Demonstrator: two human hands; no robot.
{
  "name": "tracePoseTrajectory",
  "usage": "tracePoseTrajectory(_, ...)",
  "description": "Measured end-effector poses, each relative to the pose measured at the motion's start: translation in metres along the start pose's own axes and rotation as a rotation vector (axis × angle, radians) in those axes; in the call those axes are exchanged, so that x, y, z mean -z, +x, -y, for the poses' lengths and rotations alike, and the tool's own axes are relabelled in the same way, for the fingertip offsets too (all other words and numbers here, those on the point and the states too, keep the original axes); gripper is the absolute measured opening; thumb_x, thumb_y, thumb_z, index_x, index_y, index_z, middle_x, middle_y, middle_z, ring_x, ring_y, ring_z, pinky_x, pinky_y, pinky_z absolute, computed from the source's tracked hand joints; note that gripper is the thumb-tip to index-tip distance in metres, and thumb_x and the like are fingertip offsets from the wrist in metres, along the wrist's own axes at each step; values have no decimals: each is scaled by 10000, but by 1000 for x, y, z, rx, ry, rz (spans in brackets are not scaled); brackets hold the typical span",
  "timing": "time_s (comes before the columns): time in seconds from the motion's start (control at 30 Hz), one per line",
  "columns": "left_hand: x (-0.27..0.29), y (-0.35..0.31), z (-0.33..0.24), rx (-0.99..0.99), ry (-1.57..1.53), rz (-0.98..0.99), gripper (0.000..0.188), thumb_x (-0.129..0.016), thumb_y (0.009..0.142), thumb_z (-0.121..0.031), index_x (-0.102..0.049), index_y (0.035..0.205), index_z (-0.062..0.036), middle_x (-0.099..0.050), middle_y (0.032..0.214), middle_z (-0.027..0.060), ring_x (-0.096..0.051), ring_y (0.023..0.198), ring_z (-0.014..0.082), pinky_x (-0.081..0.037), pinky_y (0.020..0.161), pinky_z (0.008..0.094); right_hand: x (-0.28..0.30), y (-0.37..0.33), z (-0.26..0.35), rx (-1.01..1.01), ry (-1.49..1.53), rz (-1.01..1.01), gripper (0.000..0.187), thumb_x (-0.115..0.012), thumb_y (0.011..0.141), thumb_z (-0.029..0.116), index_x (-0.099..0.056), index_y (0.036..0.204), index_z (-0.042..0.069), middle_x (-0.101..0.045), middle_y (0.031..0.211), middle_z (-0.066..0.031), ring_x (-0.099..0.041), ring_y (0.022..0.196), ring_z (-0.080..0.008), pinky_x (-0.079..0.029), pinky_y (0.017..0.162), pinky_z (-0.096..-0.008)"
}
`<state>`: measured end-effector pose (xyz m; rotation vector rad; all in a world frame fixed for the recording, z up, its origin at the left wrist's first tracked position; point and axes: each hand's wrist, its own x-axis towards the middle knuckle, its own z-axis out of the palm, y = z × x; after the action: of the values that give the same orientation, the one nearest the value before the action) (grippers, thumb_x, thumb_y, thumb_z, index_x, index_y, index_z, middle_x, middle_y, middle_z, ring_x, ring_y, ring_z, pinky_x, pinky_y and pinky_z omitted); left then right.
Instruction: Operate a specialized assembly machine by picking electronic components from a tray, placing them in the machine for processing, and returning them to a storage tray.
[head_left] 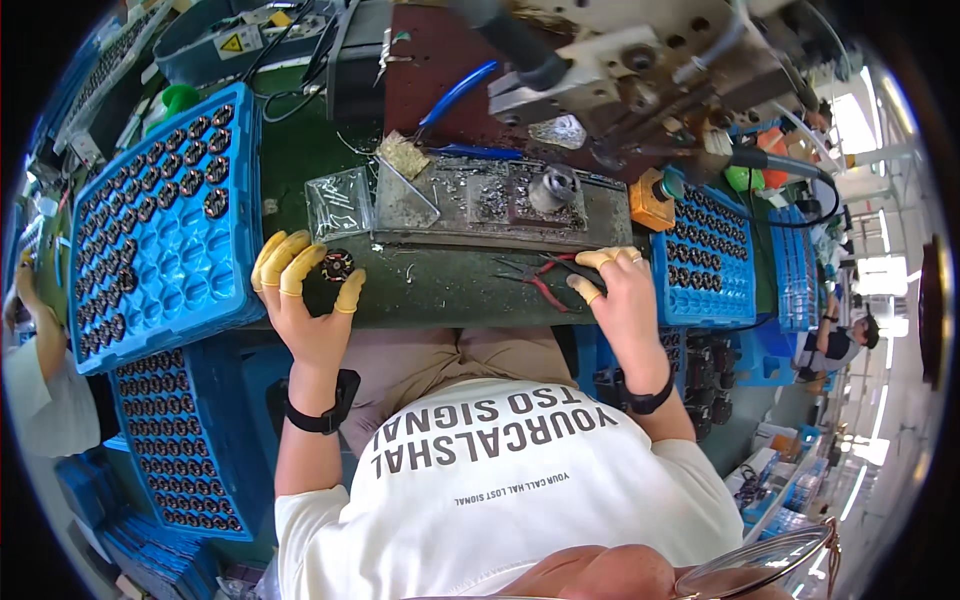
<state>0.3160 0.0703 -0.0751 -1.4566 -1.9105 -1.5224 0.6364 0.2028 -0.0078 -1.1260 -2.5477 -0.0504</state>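
My left hand (310, 300), in yellow finger cots, pinches a small round black part with coppery segments (338, 266), like a motor stator, between fingers and thumb above the bench's front edge. To its left is a blue tray (190, 270) with rows of similar parts and several bare pockets. My right hand (622, 295), also in yellow finger cots, closes on one handle of red-handled pliers (545, 280). The pliers' jaws point left and their handles are spread. Between the two hands lies the green bench top (440, 285), strewn with small scraps.
Behind the hands sits a metal plate (450, 215) with a cylindrical fixture (553, 188), under a machine head (620, 70). A plastic bag of small pieces (340, 203) lies beside it. An orange button box (652, 200) and another filled blue tray (705, 250) stand right.
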Motion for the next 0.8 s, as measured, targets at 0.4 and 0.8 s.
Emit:
tracePoseTrajectory(0.4,9,-2,9,-5,-78,-33,441,-861,691,-174,-647,1054,-43,-641,1143,122,-577,1143,370,-446,990,449,18,11,-9,-263,649,-194,277,-599,980,120,-559,1219,-14,-657,1054,-114,-644,884,-156,-517,807,-280)
tracePoseTrajectory(0.8,6,-1,-4,-127,-118,94,437,-830,712,-161,-609,1072,-48,-653,1153,129,-562,1153,381,-425,1004,461,26,44,4,-359,994,-356,284,-661,925,64,-562,1184,3,-680,989,-82,-525,654,-54,-364,533,-183)
